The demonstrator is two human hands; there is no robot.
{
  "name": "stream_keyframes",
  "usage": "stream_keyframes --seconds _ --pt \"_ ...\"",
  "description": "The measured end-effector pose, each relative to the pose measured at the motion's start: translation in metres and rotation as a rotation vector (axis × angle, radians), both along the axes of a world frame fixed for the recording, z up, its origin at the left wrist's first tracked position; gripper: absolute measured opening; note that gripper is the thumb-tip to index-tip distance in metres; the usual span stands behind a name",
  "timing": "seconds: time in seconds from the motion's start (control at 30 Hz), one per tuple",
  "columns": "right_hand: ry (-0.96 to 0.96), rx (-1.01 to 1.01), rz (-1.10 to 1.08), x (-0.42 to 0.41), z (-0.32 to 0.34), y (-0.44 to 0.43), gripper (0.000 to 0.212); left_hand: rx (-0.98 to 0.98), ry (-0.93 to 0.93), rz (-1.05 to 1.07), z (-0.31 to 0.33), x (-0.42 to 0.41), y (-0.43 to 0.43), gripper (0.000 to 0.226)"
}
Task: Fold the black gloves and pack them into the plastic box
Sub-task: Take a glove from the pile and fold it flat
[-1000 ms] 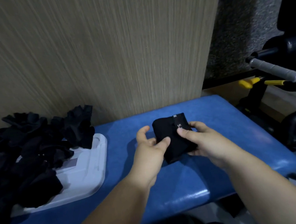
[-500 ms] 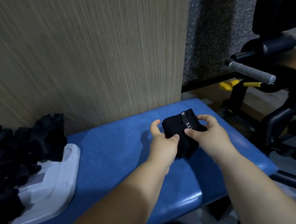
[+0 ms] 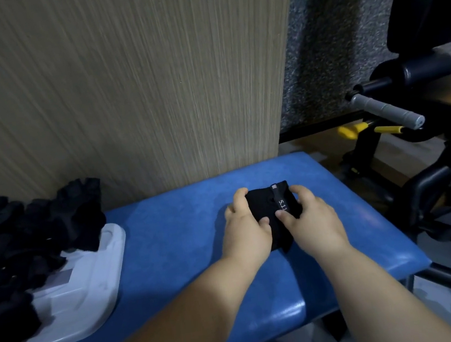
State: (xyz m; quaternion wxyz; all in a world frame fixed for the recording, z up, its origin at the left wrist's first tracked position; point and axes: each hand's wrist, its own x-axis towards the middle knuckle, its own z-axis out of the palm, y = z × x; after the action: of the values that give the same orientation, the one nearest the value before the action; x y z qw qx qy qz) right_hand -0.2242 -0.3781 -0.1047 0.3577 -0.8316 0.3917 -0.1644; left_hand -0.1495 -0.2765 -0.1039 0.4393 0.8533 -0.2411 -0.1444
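Seen through my head camera, a folded black glove (image 3: 269,208) lay on the blue tabletop (image 3: 169,235), toward its right end. The left hand (image 3: 247,226) had its fingers (image 3: 238,197) curled around the glove's left edge, while the right hand (image 3: 312,216) gripped the right side, its thumb on a strap with white lettering. Well apart at left, a heap of loose black gloves (image 3: 27,240) lay over a white plastic container (image 3: 91,292) beside a wood-grain wall panel (image 3: 121,84).

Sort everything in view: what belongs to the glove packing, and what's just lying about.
Job: folded black glove, gripped by left hand and right hand; glove pile; white plastic tray.
Lying about: blue bench; grey machine handle; yellow levers.
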Motion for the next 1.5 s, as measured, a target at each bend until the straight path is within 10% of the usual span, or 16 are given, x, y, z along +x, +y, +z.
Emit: stream_keyframes --seconds 0.8,1.0,1.23,1.5 --pt "-0.234 0.079 -0.002 0.077 0.011 -0.079 0.050 -0.368 0.348 0.056 0.008 0.075 -0.086 0.053" --pt "-0.234 -0.015 0.034 0.096 -0.003 -0.094 0.053 -0.236 0.186 0.000 -0.007 0.095 -0.099 0.056" --pt "0.051 -0.258 0.077 0.103 -0.013 -0.093 0.048 0.094 -0.445 -0.031 -0.010 0.096 -0.095 0.046" --pt "0.315 -0.324 0.109 0.110 -0.019 -0.094 0.053 0.453 -0.383 -0.264 -0.019 0.106 -0.092 0.055"
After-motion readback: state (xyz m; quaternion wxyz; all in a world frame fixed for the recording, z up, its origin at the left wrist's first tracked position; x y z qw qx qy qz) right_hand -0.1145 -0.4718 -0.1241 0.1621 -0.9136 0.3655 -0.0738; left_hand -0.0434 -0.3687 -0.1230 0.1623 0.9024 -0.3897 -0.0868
